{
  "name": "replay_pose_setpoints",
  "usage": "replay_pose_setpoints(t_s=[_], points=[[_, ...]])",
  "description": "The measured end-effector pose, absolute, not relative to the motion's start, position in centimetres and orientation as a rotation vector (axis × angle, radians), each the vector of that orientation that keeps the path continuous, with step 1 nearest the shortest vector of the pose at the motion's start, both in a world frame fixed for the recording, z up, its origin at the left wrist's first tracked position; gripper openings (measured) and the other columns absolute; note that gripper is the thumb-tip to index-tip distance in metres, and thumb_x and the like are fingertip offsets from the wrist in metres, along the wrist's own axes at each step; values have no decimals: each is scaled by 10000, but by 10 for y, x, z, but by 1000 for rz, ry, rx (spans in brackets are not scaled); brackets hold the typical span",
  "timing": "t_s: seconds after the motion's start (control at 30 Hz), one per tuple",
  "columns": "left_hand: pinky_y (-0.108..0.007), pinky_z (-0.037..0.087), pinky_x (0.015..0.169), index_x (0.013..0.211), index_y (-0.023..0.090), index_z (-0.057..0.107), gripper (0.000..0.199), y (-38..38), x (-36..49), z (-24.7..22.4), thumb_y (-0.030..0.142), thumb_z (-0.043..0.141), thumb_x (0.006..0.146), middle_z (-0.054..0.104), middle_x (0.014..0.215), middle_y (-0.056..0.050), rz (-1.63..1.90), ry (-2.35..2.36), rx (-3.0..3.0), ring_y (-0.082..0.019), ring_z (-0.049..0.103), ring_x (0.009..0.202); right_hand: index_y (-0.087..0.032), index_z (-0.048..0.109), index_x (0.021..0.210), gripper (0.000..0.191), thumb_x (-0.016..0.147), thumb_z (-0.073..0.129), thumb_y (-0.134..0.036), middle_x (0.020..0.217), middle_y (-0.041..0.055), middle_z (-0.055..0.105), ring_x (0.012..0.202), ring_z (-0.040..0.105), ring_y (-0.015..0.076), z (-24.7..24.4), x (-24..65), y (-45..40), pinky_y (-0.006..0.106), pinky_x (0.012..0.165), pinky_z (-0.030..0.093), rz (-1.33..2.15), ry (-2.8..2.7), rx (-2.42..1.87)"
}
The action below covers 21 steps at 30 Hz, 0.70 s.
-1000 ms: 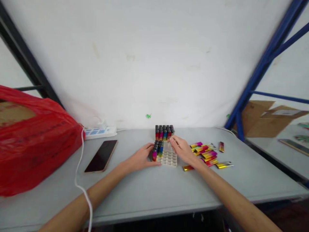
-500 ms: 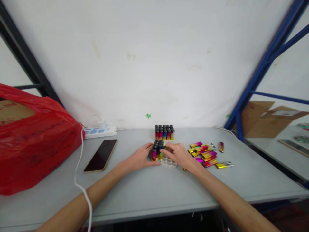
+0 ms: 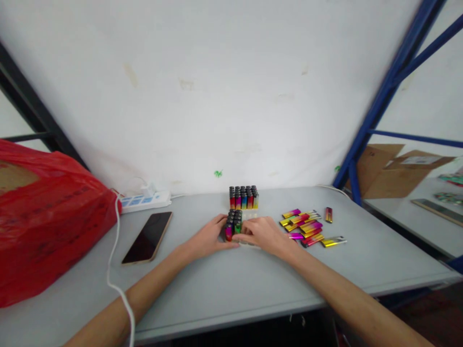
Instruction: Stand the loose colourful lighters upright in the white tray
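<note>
A pale tray [image 3: 249, 244] with cells stands on the table, its left side filled with two columns of upright lighters [image 3: 229, 230] with black tops. My left hand [image 3: 205, 239] curves around the tray's left end, thumb along the front and fingers at the back. At the front of the second column, a green lighter [image 3: 237, 227] stands upright in the tray. My right hand [image 3: 265, 233] closes on this lighter with thumb and fingertips, covering much of the tray's right part.
Behind the tray stands a full block of upright lighters [image 3: 244, 198]. Loose lighters [image 3: 306, 228] lie in a pile to the right. On the left are a phone [image 3: 147, 237], a power strip [image 3: 146, 201], a white cable [image 3: 113, 277] and a red bag [image 3: 60, 221].
The lighter in my right hand has gone from tilted to upright, in line with the second column. My right hand is lower at the tray; my left hand keeps its place.
</note>
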State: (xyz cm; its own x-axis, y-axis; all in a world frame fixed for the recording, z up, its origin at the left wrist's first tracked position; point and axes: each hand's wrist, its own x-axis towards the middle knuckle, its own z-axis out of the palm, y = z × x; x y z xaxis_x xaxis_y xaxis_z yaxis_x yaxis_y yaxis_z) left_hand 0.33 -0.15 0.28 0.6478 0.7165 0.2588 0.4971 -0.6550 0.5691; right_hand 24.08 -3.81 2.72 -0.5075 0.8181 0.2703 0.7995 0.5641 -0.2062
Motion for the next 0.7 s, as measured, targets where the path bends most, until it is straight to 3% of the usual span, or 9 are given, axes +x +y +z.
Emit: replay_pose_setpoints(t_s=[0.07,0.17,0.23,0.33,0.43,0.53,0.63,0.7], points=[[-478,491,1203,1371,220,660,703,-2,4,4,557,885,796,651,1399,-126,653,967,2396,-361,638,1320,-199,733,853,435,1059,599,-558,813,53,770,735,693,195,30,257,-29,280,668,434,112,-2436,-1269],[-504,466,1233,1409,221,642,764,-1,4,4,590,881,784,634,1443,-142,639,989,2381,-383,617,1360,-181,752,992,394,1137,413,-317,955,97,775,881,715,215,32,302,-9,328,856,521,24,-2314,-1308],[-517,447,1250,1439,224,622,795,-1,4,4,612,867,790,616,1474,-150,610,1006,2391,-388,597,1388,-156,744,1175,315,1058,452,-165,1159,145,761,1117,703,249,31,340,3,396,1052,509,-31,-2250,-1364],[-504,435,1262,1458,222,606,785,-2,4,5,613,841,819,604,1494,-143,579,1011,2423,-383,587,1402,-140,676,1401,524,895,560,-68,1431,192,662,1339,628,287,26,391,13,439,1177,460,43,-2215,-1604],[-511,436,1259,1453,218,610,756,-3,4,6,595,833,836,610,1484,-134,585,997,2437,-392,595,1386,-153,759,1313,469,863,638,-106,1401,186,705,1298,666,314,23,417,15,400,1149,485,225,-2275,-1760],[-532,439,1254,1447,223,618,757,-2,4,7,598,838,827,617,1470,-138,592,994,2435,-403,591,1390,-202,848,1072,259,852,714,-185,1176,143,803,1113,731,316,24,419,17,376,1032,534,303,-2293,-1721],[-544,447,1245,1428,242,634,741,0,4,5,599,847,815,627,1456,-143,603,982,2443,-395,606,1368,-209,845,902,120,800,802,-255,933,113,808,862,722,277,25,412,20,357,868,555,341,-2227,-1670],[-539,455,1240,1421,245,640,730,0,3,5,597,846,816,628,1452,-143,601,980,2445,-389,615,1353,-196,816,858,107,823,798,-296,894,115,789,820,697,257,26,406,20,349,837,545,313,-2187,-1617]])
